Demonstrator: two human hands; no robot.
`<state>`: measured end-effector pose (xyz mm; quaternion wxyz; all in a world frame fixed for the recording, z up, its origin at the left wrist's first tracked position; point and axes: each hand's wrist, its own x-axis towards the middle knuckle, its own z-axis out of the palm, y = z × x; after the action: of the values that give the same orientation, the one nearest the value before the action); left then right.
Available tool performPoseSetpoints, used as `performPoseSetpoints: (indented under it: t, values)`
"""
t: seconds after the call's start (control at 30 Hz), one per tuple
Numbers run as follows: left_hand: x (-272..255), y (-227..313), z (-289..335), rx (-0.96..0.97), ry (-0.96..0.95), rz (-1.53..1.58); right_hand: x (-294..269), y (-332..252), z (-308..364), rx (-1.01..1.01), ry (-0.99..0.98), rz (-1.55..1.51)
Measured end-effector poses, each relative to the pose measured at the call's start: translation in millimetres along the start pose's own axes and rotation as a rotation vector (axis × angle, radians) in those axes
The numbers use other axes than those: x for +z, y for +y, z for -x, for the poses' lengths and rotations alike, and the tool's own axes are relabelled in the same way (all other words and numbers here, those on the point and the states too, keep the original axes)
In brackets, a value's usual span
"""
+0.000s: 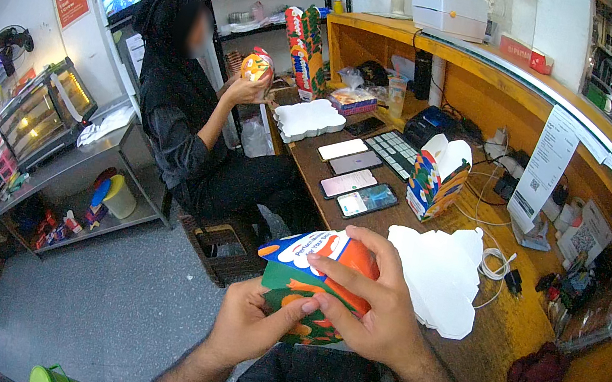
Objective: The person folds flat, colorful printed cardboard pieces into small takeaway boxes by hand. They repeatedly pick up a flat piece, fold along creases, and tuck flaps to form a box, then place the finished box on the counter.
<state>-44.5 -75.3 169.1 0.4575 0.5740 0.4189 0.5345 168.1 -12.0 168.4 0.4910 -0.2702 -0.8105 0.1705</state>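
A colourful printed food carton [359, 259], green, orange and blue, is held over my lap between both hands. My left hand [250, 320] grips its lower left side, the thumb pressed on the front. Around the right side and top edge wraps my right hand [376, 302], its thumb meeting the left one at the front. Flat white carton blanks [434, 275] lie on the desk just right of my right hand. Behind them stands a folded carton [439, 178] with its white flaps up. The underside of the held carton is hidden.
Several phones [348, 184] and a keyboard [390, 154] lie on the desk [487, 370]. Another stack of white blanks [308, 119] is farther back, near nested cartons [306, 52]. A seated co-worker [182, 104] holds a carton [258, 65]. A white cable [498, 264] coils at the right.
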Motion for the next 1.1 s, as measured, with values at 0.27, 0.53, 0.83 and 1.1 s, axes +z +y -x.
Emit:
performPoseSetpoints:
  t: [0.27,0.53,0.83,1.1]
  values:
    - [-7.5,-4.3,-2.6,-0.002,-0.035,-0.006,-9.7,-2.8,-1.5,0.04,-0.058,0.022]
    - [-19.5,-6.7,-7.4,0.062,-0.141,0.095,-5.6,-4.5,-2.6,-0.062,-0.017,0.081]
    - [-42.1,26.9,-18.2,-0.076,-0.399,0.068,13.6,14.2,2.5,-0.011,-0.029,-0.348]
    - [-34.4,10.6,-14.3,-0.17,-0.277,0.11,17.1,6.4,1.5,0.106,0.01,-0.293]
